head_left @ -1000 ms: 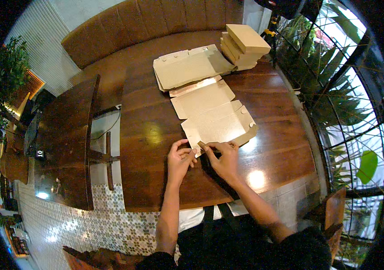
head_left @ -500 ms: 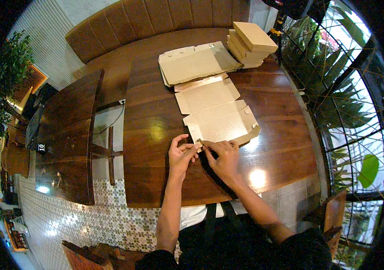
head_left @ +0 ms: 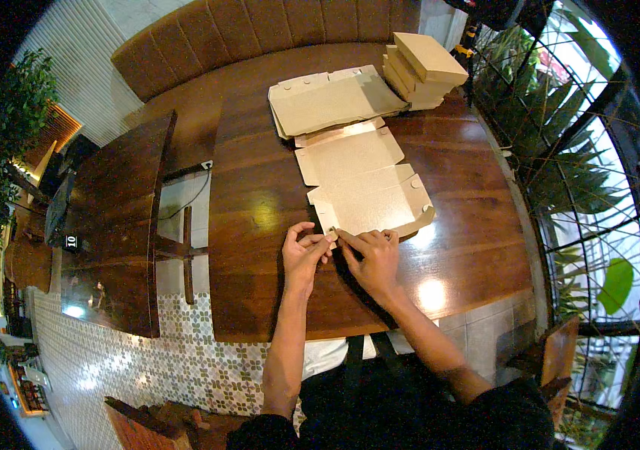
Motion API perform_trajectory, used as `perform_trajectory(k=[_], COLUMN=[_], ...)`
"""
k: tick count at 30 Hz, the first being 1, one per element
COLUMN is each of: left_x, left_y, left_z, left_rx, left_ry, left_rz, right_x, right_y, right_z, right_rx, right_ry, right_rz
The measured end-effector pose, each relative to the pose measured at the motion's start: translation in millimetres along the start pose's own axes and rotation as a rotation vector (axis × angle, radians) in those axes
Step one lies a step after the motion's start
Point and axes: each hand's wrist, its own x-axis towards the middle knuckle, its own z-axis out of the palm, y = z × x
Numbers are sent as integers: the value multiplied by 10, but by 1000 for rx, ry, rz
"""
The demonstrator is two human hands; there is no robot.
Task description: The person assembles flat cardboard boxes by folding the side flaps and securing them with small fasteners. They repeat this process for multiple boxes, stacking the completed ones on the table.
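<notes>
A brown cardboard box (head_left: 368, 196) lies unfolded on the wooden table before me, its lid panel stretching away from me. Its front wall is partly raised, and the right corner curls up. At the near left corner, my left hand (head_left: 305, 255) pinches a small flap between thumb and fingers. My right hand (head_left: 368, 259) is closed on the front edge beside it, its fingertips pressed at the same corner. The fingers hide part of that corner, so I cannot make out how the flap sits there.
Beyond the box lies a pile of flat cardboard blanks (head_left: 338, 101). Folded boxes (head_left: 425, 64) are stacked at the table's far right. A second wooden table (head_left: 113, 232) stands left across a gap, with a small number sign (head_left: 71, 241) on it. A brown bench (head_left: 275, 30) runs behind.
Both hands keep their hold at the near left corner, with barely any finger movement. The whole view has shifted slightly.
</notes>
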Motion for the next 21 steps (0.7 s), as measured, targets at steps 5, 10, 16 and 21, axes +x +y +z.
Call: perform_trajectory(k=[5, 10, 16, 21], left_x=[17, 49, 61, 69], left_y=[-14, -49, -96, -113], left_z=[-27, -53, -52, -58], left_rx=[-13, -61, -112, -121], left_ry=[-39, -39, -1, -23], left_rz=[18, 27, 49, 70], right_x=[7, 16, 16, 10], right_y=[-4, -8, 5, -25], right_z=[3, 10, 6, 10], right_rx=[-2, -19, -35, 21], right_ry=[-22, -11, -23, -1], right_rz=[7, -19, -62, -34])
